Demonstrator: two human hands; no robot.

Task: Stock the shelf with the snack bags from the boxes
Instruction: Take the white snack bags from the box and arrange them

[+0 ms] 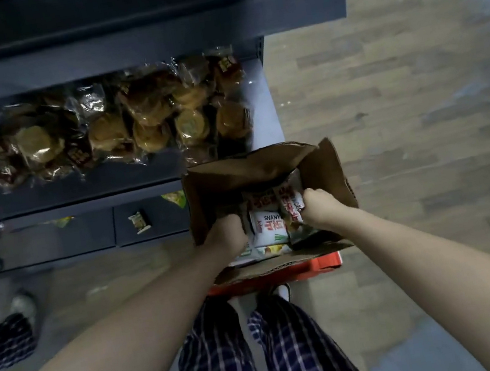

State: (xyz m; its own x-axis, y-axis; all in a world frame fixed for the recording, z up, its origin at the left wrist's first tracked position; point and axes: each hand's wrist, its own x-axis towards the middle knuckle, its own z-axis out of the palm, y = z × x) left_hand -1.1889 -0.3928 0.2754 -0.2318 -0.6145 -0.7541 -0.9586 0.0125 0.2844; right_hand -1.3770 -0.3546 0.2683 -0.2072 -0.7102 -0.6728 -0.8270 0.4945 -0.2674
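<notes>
the snack bags (268, 228) were packed in the open box (329, 165) beside the shelf (77, 189), a bunch being gripped at its ends by the left hand (228, 232) and right hand (320, 205). middle bags could be squeezed loose and dropped if lifted so.

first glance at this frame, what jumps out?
Two bare forearms run up the middle to an open cardboard box at centre. There the right hand grips white-and-red snack bags, and the left hand digs in beside them, fingers hidden. Up and to the left, clear bags of golden pastries lie heaped on the dark shelf.
</notes>
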